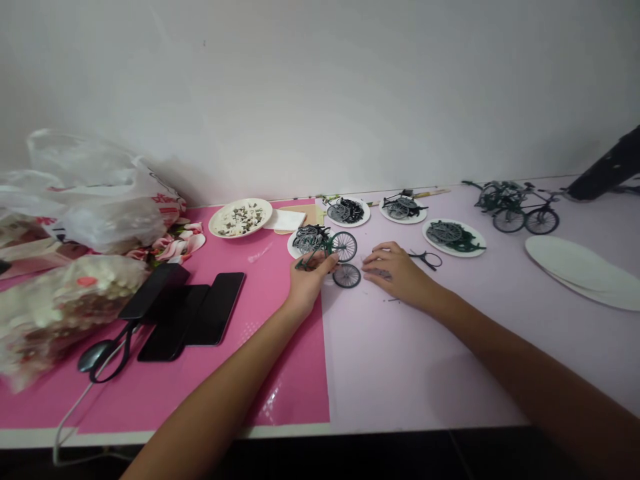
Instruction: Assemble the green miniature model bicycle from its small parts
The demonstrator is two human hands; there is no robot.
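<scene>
My left hand (306, 277) is closed on a dark green toy bicycle frame, with one spoked wheel (345, 247) standing out from it. A second spoked wheel (347, 275) is just below, close to my fingertips; whether it is joined to the frame I cannot tell. Just to the right, my right hand (397, 275) is low over the table with its fingers apart. A small grey part (383, 274) shows between its fingers and thumb, seemingly on the table. Past that hand lies a loose black part with a ring (427, 259). Tiny dark pieces (391, 300) lie nearer me.
Plates of bicycle parts (454, 238) line the back, beside a bowl of small pieces (241, 218). Put-together toy bicycles (525, 208) stand at right, behind white paper plates (585, 270). Phones (215, 310), a cable and plastic bags (95, 193) fill the left.
</scene>
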